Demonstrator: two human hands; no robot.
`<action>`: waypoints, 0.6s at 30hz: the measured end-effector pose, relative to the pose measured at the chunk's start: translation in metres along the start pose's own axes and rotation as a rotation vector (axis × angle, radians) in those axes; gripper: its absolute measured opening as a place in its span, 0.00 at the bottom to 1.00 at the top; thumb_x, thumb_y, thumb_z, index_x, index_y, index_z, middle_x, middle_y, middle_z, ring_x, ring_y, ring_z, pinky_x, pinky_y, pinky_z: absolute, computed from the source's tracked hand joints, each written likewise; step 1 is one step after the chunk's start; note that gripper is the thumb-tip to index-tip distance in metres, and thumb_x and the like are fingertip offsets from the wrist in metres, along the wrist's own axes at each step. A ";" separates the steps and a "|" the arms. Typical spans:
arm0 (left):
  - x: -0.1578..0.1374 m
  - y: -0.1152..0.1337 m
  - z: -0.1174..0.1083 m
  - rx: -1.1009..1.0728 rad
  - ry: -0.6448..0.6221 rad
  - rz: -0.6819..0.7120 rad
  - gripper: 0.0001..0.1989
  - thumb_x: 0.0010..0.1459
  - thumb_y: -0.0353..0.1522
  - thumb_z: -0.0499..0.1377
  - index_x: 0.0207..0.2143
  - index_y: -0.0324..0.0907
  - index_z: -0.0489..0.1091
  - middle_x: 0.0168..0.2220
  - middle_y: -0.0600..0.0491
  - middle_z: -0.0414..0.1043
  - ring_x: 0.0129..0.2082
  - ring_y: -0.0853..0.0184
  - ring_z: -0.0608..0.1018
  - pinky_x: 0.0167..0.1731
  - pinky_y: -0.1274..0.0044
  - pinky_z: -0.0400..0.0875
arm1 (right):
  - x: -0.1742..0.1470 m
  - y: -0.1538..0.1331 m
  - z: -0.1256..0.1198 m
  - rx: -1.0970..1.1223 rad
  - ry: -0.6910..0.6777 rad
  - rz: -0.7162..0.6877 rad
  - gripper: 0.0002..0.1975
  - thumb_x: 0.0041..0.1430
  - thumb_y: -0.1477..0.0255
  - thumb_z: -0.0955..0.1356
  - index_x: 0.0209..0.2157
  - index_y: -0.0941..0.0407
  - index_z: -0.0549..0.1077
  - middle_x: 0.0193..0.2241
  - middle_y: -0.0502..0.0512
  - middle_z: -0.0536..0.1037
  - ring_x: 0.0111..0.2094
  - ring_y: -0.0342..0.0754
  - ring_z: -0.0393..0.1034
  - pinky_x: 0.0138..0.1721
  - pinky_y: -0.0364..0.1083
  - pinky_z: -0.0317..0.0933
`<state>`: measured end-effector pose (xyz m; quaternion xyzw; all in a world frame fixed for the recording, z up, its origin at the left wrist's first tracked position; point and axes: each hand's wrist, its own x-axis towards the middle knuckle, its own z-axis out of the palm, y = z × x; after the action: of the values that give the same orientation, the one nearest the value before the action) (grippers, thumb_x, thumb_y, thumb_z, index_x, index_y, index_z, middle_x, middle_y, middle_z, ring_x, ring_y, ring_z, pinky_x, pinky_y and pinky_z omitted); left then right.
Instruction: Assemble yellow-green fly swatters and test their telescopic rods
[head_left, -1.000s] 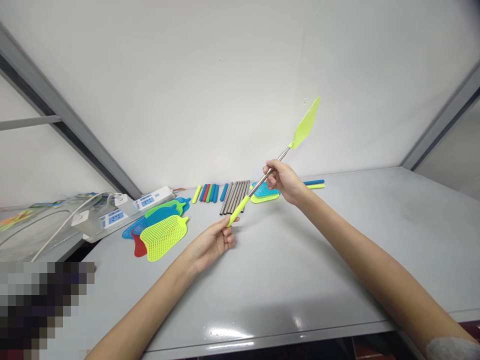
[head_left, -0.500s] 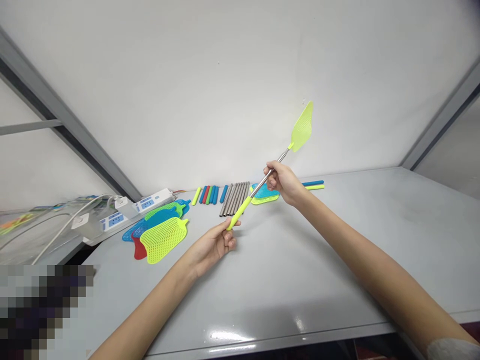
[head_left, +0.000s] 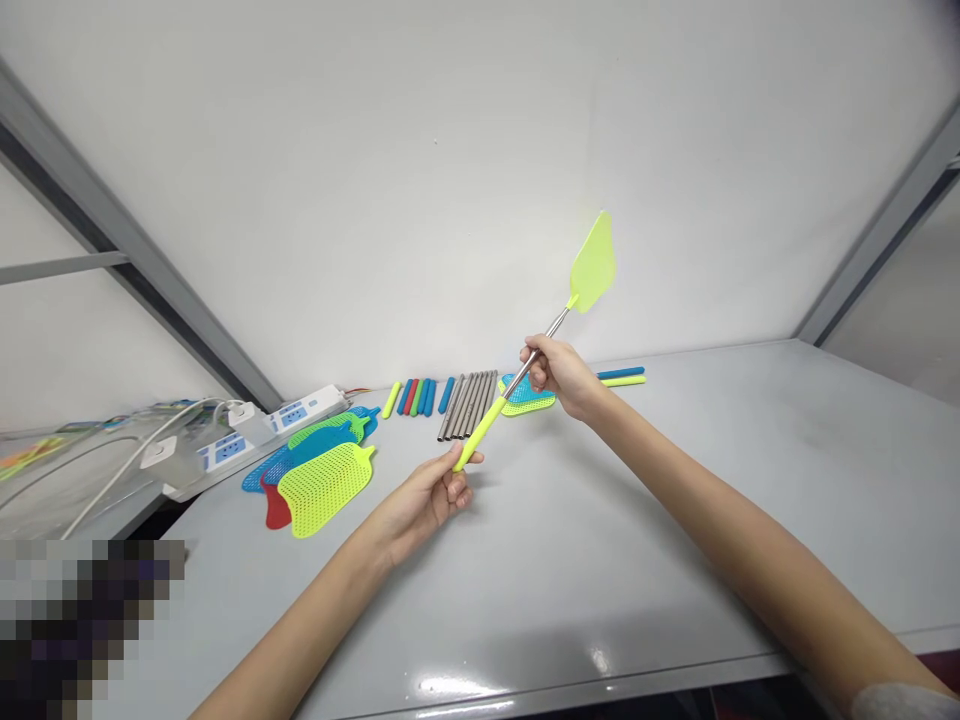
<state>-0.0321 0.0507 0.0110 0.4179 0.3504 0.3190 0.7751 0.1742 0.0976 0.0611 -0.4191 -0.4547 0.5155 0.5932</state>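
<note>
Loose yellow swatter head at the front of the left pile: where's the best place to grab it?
Take the yellow head by its narrow neck tab, coming from the right. It lies flat on the table, topmost, tab jutting clear of the blue heads; the mesh offers little grip.

1. 1 assembled fly swatter [head_left: 525,365], held above the table [head_left: 675,520].
2. 7 or so metal rods [head_left: 469,404] on the table.
3. About 6 coloured grips [head_left: 416,396] left of the rods, 2 more [head_left: 622,377] to their right.
4. 2 power strips [head_left: 262,430] at the table's left edge.

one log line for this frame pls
left hand: holds swatter grip | right hand: holds rod | head: raised over table
</note>
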 end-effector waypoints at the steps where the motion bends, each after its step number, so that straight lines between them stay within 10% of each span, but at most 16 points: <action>1: 0.000 0.000 0.000 0.007 -0.006 0.006 0.15 0.53 0.38 0.52 0.36 0.35 0.68 0.15 0.60 0.52 0.18 0.76 0.60 0.24 0.81 0.58 | -0.001 0.000 0.001 -0.013 -0.016 0.009 0.11 0.49 0.69 0.59 0.19 0.58 0.64 0.06 0.44 0.55 0.11 0.37 0.50 0.13 0.38 0.47; 18: -0.003 -0.003 0.004 0.094 -0.061 0.031 0.17 0.54 0.40 0.48 0.36 0.37 0.68 0.17 0.58 0.55 0.20 0.75 0.62 0.25 0.80 0.57 | -0.005 0.011 0.013 -0.170 -0.184 0.109 0.14 0.52 0.66 0.59 0.20 0.59 0.67 0.07 0.45 0.58 0.11 0.37 0.51 0.14 0.37 0.49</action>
<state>-0.0298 0.0449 0.0106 0.4685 0.3349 0.3013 0.7600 0.1590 0.0940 0.0532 -0.4429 -0.5259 0.5426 0.4826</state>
